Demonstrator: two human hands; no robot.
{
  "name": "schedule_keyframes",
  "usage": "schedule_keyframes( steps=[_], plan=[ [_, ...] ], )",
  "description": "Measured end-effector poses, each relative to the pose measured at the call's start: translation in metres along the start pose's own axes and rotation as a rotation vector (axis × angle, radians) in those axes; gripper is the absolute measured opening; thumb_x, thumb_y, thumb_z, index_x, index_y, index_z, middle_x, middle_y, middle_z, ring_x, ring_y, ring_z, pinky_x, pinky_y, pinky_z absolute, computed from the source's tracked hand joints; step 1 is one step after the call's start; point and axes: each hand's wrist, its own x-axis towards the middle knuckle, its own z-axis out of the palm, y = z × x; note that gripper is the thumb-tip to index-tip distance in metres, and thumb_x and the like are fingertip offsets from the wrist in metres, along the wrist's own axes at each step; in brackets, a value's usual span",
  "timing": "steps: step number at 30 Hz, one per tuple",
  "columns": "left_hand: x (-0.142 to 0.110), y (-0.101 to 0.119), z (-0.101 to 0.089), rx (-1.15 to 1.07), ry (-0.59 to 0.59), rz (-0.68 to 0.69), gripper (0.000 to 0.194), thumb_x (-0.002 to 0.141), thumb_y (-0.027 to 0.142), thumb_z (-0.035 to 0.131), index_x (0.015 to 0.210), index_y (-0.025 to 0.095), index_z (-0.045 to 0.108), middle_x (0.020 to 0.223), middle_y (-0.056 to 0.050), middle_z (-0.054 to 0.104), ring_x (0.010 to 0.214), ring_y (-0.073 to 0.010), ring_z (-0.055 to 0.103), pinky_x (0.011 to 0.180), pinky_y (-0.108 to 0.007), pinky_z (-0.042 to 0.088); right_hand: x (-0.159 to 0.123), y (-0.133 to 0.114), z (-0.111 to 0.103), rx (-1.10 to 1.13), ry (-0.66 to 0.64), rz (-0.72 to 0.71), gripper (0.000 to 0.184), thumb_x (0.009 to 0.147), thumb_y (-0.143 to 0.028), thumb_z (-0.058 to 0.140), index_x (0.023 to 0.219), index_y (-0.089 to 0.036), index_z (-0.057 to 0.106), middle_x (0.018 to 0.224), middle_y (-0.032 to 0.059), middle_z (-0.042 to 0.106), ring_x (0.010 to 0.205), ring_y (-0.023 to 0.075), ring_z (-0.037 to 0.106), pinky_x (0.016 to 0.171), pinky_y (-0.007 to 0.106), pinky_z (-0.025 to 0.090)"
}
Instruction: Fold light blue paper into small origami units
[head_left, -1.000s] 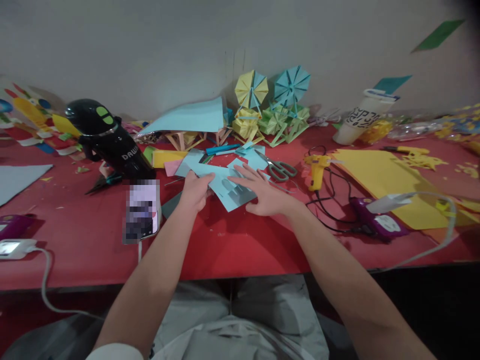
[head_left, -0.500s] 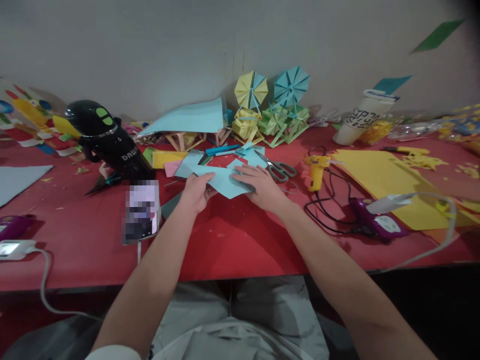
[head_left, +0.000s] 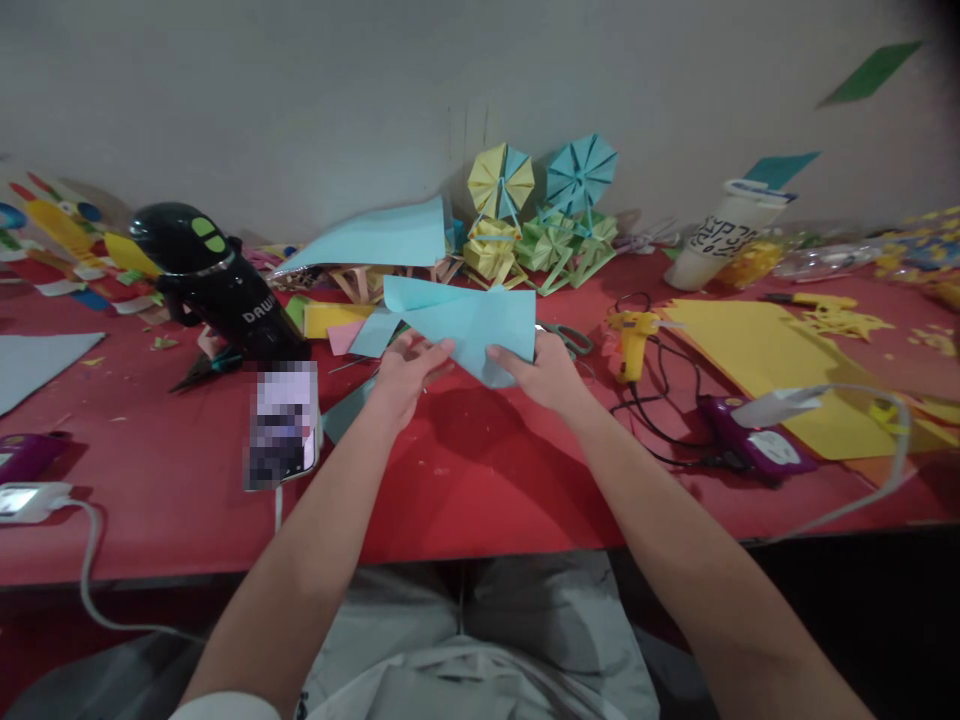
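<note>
A light blue sheet of paper (head_left: 480, 325), bent along its upper left, is raised off the red table between my hands. My right hand (head_left: 544, 370) grips its lower right side, thumb in front and fingers behind. At the lower left edge, my left hand (head_left: 405, 378) has its thumb over the paper and its other fingers curled, partly hidden. Behind the right side of the sheet, the green-handled scissors (head_left: 574, 338) show only in part. More blue paper (head_left: 375, 335) lies to the left, partly covered by the sheet.
A phone (head_left: 289, 425) and a black tumbler (head_left: 217, 280) stand left. Right are a yellow glue gun (head_left: 634, 340), its black cord, a purple power strip (head_left: 754, 440) and yellow paper (head_left: 750, 360). Folded paper models (head_left: 540, 210) stand at the back, by a white cup (head_left: 724, 235).
The blue paper has been lifted and turned upward, showing more of its face. My right hand has gone from lying flat on it to gripping its side; my left hand has shifted slightly.
</note>
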Motion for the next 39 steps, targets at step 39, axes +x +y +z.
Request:
schedule_keyframes(
  steps=[39],
  plan=[
    [-0.004,0.002,0.005,-0.285,-0.003,-0.155,0.037,0.055,0.01,0.064,0.091,0.017,0.07,0.09,-0.007,0.075,0.107,-0.0306,0.066,0.101,-0.044,0.049,-0.003,0.003,0.006,0.421,-0.42,0.45,0.024,0.062,-0.03,0.078,0.078,-0.019,0.064,0.078,0.0009,0.065,0.072,0.015,0.058,0.067,0.031,0.045]
  ],
)
